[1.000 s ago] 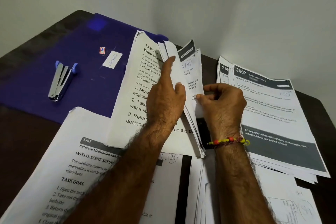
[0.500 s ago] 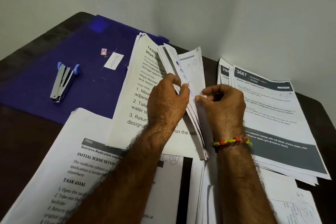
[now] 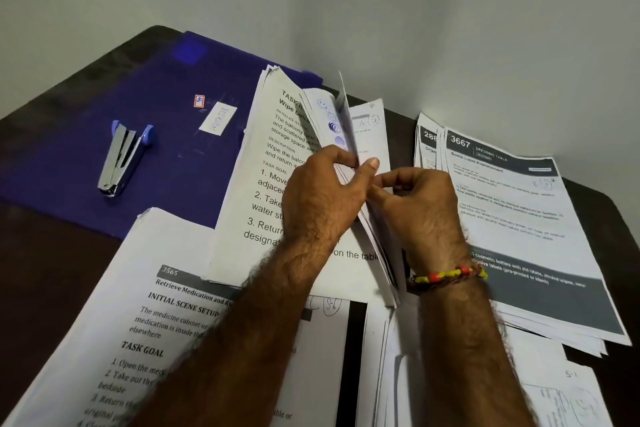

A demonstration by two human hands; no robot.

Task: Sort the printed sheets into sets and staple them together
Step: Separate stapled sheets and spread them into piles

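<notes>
Another leaf has turned: left hand grips the raised sheets, right hand pinches the next; sorting continues.

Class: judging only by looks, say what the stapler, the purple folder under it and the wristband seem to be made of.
Stapler: shiny chrome-like metal body with bright reflections; blue ends look plastic.
Purple folder: probably glossy plastic sheet; it shows a sheen and scuffs.
Wristband: apparently braided thread, matte, in red and yellow.
</notes>
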